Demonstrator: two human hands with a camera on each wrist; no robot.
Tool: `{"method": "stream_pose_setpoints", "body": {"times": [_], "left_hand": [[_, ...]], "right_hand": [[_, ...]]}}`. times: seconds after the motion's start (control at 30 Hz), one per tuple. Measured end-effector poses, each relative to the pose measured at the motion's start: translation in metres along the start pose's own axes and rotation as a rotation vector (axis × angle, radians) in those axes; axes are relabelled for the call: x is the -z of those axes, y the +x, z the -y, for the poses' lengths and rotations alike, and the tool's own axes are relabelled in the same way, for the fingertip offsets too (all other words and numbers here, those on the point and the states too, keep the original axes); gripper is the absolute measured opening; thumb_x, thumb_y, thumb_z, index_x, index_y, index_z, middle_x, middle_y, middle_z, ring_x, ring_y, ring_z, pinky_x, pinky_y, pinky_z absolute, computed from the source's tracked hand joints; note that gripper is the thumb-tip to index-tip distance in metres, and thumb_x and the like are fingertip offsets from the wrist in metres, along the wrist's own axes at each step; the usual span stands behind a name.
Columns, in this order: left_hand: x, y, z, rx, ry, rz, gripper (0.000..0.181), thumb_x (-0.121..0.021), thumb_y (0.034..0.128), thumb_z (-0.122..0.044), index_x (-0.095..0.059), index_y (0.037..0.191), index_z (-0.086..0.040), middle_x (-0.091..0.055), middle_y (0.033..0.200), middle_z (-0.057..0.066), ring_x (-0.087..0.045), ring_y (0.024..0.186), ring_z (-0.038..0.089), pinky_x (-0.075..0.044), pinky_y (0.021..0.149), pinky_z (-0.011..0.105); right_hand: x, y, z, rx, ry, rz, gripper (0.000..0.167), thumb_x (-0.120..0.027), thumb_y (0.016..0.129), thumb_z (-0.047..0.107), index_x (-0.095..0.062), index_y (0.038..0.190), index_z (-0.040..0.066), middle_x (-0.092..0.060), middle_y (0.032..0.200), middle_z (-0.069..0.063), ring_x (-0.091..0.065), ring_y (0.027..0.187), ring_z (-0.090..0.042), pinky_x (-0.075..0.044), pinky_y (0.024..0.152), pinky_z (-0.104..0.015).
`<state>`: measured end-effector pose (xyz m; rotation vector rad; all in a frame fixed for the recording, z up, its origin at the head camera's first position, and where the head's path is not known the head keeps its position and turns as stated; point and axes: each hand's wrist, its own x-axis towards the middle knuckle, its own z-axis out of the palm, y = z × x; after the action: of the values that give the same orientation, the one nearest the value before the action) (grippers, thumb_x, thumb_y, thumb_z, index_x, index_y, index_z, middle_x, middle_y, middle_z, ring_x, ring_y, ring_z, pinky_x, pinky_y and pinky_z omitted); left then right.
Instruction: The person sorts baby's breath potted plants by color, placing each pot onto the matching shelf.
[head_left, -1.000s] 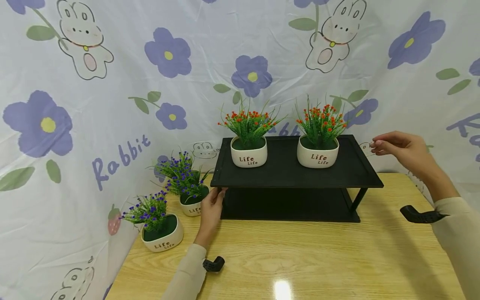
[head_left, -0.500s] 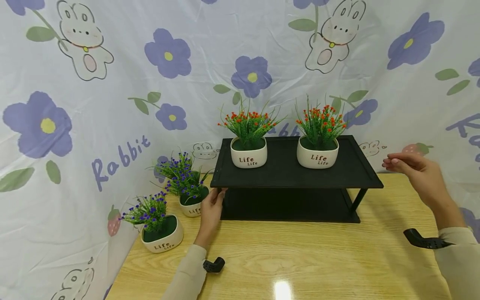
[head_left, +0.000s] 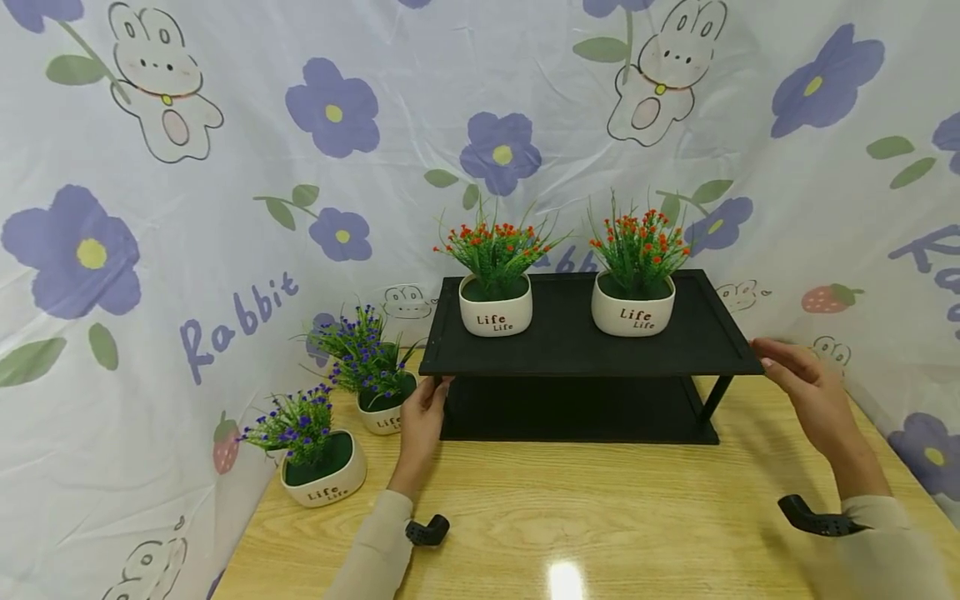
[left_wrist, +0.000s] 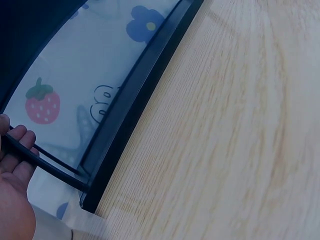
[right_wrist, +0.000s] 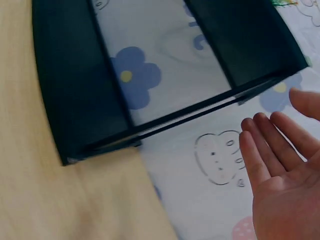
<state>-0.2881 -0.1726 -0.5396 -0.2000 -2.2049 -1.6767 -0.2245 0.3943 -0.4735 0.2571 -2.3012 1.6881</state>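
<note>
A black two-tier shelf point(head_left: 562, 342) stands on the table. Two white pots with orange-red flowers, the left pot point(head_left: 496, 310) and the right pot point(head_left: 633, 310), sit on its top board. My left hand point(head_left: 422, 425) grips the shelf's left front post point(left_wrist: 47, 167), its fingers round it below the top board. My right hand point(head_left: 813, 404) is beside the shelf's right end; in the right wrist view its fingers point(right_wrist: 260, 150) are extended, with a small gap to the black board.
Two white pots with purple flowers, a front pot point(head_left: 324, 471) and a rear pot point(head_left: 384, 407), stand left of the shelf near my left forearm. A patterned cloth point(head_left: 247, 167) hangs behind and left of the wooden table point(head_left: 570, 508).
My right hand has come down from above and right of the shelf to beside its top board's right edge. The left hand stays on the post; the pots have not moved.
</note>
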Motion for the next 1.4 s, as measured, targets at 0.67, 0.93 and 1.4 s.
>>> {"method": "stream_pose_setpoints", "body": {"times": [0.67, 0.93, 1.4], "left_hand": [[0.000, -0.001, 0.001, -0.011, -0.014, -0.019, 0.025, -0.056, 0.1127, -0.017, -0.073, 0.130, -0.015, -0.076, 0.121, 0.019, -0.061, 0.080, 0.016, -0.043, 0.069, 0.026], [0.001, -0.001, 0.001, -0.014, 0.002, -0.001, 0.026, -0.054, 0.1135, -0.017, -0.072, 0.131, -0.008, -0.060, 0.085, 0.023, -0.041, 0.056, 0.018, -0.037, 0.057, 0.025], [0.002, -0.002, 0.000, 0.014, 0.006, 0.004, 0.031, -0.055, 0.1137, -0.020, -0.069, 0.141, -0.017, -0.071, 0.140, 0.009, -0.068, 0.131, 0.028, -0.055, 0.094, 0.030]], "right_hand": [[-0.060, -0.010, -0.031, -0.048, -0.038, 0.004, 0.050, -0.059, 0.112, 0.025, -0.050, 0.159, 0.010, -0.064, 0.132, 0.028, -0.058, 0.123, 0.017, -0.047, 0.097, -0.002], [-0.066, -0.009, -0.036, -0.005, -0.048, -0.068, 0.047, -0.052, 0.114, 0.023, -0.052, 0.156, 0.000, -0.063, 0.125, 0.033, -0.061, 0.117, 0.017, -0.052, 0.097, -0.008], [-0.068, -0.004, -0.042, -0.038, -0.039, -0.125, 0.049, -0.059, 0.112, 0.021, -0.054, 0.153, -0.004, -0.070, 0.122, 0.028, -0.064, 0.113, 0.017, -0.053, 0.095, -0.008]]}}
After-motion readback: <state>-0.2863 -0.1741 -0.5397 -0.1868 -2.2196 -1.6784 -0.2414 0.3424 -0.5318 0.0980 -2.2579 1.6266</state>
